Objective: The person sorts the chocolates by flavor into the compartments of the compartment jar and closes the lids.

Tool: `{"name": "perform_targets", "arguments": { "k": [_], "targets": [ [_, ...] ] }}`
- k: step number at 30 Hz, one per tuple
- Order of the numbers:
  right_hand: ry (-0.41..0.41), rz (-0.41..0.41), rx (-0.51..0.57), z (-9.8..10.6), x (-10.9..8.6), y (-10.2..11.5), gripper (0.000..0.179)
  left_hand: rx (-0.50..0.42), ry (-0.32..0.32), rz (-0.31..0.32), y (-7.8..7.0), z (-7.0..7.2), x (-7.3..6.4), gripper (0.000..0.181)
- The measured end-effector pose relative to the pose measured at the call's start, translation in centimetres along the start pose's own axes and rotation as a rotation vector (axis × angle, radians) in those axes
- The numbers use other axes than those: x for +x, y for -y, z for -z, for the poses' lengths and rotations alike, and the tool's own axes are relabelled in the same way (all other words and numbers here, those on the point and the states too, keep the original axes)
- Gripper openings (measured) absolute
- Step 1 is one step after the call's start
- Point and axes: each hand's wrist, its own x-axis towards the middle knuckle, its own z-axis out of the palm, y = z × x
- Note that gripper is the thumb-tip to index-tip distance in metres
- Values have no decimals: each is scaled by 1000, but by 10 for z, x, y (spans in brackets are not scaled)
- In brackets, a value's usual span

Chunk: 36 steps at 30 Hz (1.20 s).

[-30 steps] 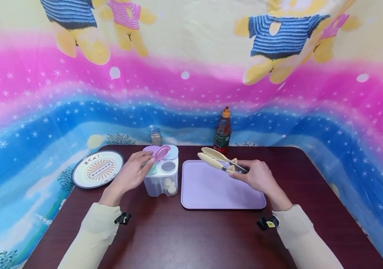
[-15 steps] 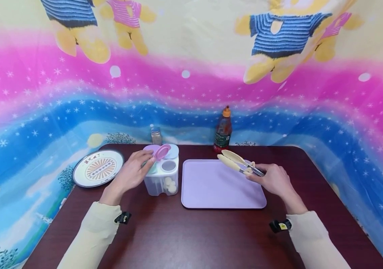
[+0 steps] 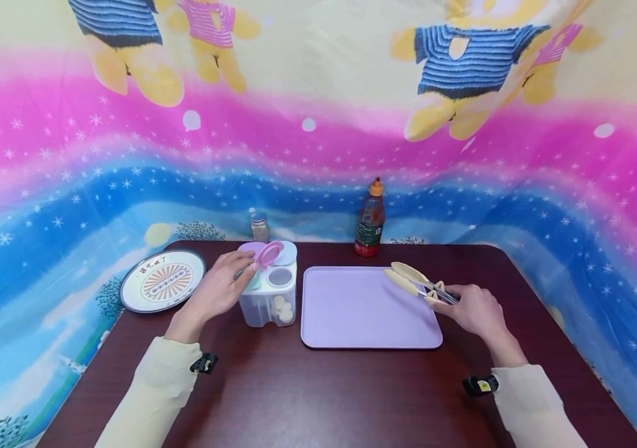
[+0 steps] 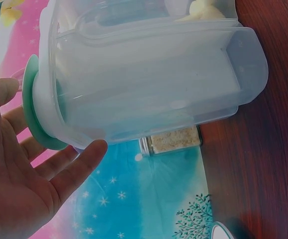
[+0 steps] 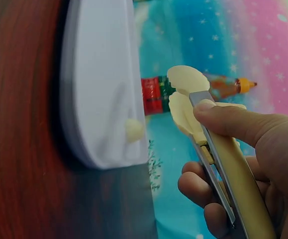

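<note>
My left hand [image 3: 223, 283] reaches over the clear multi-compartment storage container [image 3: 268, 311], its fingers spread by the green lid [image 4: 30, 99] in the left wrist view. A raised pink lid [image 3: 270, 254] stands right at its fingertips, beside an uncovered round opening [image 3: 280, 277]. Several small pale balls [image 3: 283, 308] show through the container's front wall. My right hand [image 3: 478, 310] grips cream-tipped tongs [image 3: 408, 278] over the right part of the lilac tray [image 3: 352, 311]. In the right wrist view the tong tips stand slightly apart, and a pale ball [image 5: 134, 130] shows against the tray.
A patterned plate [image 3: 163, 281] lies to the left of the container. Behind the container stands a small shaker jar [image 3: 259, 230]. A sauce bottle with an orange cap [image 3: 371, 221] stands behind the tray, near the printed cloth backdrop [image 3: 307, 155].
My right hand has carried the tongs to the right across the tray, and they now sit a little lower in the head view. The left hand and container have stayed in place.
</note>
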Motion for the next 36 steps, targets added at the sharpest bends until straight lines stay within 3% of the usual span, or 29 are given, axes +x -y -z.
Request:
{"name": "perform_targets", "arguments": {
  "k": [12,36],
  "targets": [
    [63,-91,-31,-8,-2,-18,74,8,9,10,1,0,0,50],
    [67,-129,-67,-10,-3,-20,74,10,7,13,0,-1,0,50]
  ]
}}
